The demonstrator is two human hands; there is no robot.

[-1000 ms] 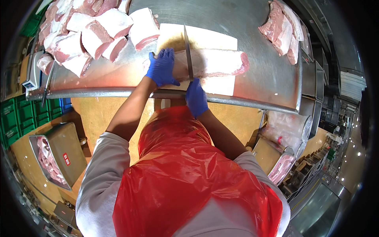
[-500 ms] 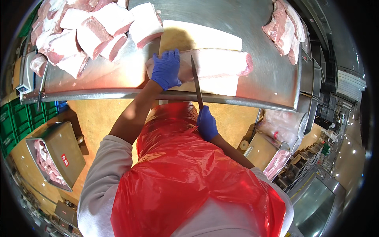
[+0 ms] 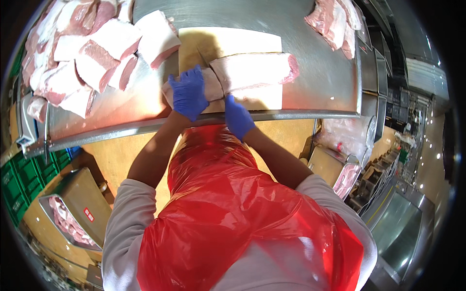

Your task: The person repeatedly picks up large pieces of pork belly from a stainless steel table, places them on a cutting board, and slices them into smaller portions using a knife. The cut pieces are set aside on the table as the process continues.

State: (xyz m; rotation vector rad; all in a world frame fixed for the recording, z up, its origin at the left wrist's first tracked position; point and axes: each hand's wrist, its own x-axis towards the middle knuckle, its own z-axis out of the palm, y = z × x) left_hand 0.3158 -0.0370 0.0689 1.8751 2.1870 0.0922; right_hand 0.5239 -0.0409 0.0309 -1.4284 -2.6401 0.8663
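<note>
A long slab of pale pork (image 3: 250,70) lies across a cream cutting board (image 3: 228,41). A cut runs through it, and a shorter pork piece (image 3: 213,85) sits at its left. My left hand (image 3: 189,94), in a blue glove, presses on this shorter piece with fingers spread over it. My right hand (image 3: 238,119), also gloved in blue, is closed round a knife at the near edge of the board. Beyond the meat shows the knife's blade tip (image 3: 201,56); the handle is hidden in my fist and the middle of the blade by the meat.
Several pork chunks (image 3: 97,56) are heaped at the left of the metal table (image 3: 315,92). Pork strips (image 3: 335,24) lie at the far right. Below the table stand a left bin of meat (image 3: 65,220), green crates (image 3: 19,184) and a right-hand bin (image 3: 347,179).
My right hand has moved forward and left to the table edge, driving the knife through the slab. The cut now shows as a gap. My left hand still presses the left end.
</note>
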